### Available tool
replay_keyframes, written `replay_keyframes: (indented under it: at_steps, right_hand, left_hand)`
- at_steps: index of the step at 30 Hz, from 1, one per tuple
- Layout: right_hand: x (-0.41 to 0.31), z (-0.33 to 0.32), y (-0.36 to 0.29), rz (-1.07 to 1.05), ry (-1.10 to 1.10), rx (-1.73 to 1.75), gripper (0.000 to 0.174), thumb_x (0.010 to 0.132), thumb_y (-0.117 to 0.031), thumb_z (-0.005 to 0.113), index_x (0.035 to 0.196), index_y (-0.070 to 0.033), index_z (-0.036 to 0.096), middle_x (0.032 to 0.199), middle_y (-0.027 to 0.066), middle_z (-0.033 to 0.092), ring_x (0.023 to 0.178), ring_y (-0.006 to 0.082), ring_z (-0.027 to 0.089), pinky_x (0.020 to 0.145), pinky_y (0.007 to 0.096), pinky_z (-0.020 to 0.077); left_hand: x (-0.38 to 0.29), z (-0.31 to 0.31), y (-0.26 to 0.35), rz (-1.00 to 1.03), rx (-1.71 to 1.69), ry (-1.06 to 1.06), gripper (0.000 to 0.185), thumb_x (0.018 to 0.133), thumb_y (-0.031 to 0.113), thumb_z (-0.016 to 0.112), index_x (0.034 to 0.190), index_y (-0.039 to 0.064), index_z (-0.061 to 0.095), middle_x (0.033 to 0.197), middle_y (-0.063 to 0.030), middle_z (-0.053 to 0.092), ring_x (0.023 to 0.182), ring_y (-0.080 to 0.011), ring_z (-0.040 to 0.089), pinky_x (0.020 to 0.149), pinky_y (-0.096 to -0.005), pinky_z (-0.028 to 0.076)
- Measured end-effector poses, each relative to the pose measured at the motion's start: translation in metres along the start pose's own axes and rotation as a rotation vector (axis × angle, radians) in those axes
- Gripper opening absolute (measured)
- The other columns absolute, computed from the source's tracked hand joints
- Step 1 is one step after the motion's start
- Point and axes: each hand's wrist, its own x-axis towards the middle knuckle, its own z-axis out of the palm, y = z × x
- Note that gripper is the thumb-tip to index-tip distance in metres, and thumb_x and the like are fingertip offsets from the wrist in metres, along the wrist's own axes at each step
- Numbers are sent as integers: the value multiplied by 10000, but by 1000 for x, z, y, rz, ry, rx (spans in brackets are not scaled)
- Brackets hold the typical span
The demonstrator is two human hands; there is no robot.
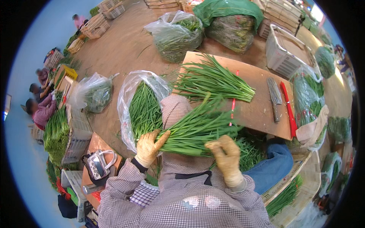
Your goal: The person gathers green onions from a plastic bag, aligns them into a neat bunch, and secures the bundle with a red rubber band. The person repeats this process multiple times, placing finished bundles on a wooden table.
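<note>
My left hand (149,146), in a yellowed work glove, grips a loose bunch of garlic chives (194,128) by its stem end above my lap. The leaves fan out to the right, blurred at their tips. At the leaves' lower edge is my right hand (226,159), gloved too, with its fingers curled; whether it pinches a leaf is unclear. A second bunch of chives (216,82) lies on a wooden board (251,114), across a red tie strip (233,107). On the board's right side are a knife (274,97) and a bundle of red ties (288,111).
An open plastic bag of chives (145,111) stands by my left knee. Loose leaves (249,154) lie beneath the board's near edge. A crate (306,171) with chives is at my right. Co-workers (42,111) sit along the left wall beside crates.
</note>
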Motion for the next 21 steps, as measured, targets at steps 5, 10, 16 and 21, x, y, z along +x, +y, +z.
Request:
replay_keyframes:
  at_steps: [5,10,16,21]
  right_hand:
    - [23,-40,-12,39,-334,3,95,826,-142,776,797,-84,708,735,56,651,693,211,616,631,323,485]
    - [52,29,-7,-435,-208,-580,280,750,-147,795,1021,-120,729,976,20,688,966,240,639,884,449,486]
    - [62,70,7,-519,-199,-499,250,766,-166,770,993,-117,675,926,44,645,955,269,621,913,465,467]
    - [59,43,14,-396,-68,-473,190,803,-109,734,978,-85,663,907,84,646,905,292,626,844,439,484]
  left_hand:
    - [-1,4,-4,29,-4,51,608,810,119,609,1401,252,570,1200,-92,634,913,-244,646,777,-394,524]
    - [4,6,-5,62,-17,60,579,814,142,612,1388,216,580,1221,-86,629,945,-231,636,810,-376,510]
    - [-4,5,-10,16,-77,36,592,820,131,624,1405,93,545,1257,-107,640,982,-254,640,846,-390,515]
    - [-14,10,-13,-94,-179,62,682,793,97,657,1445,20,471,1293,-145,625,1038,-287,641,867,-400,509]
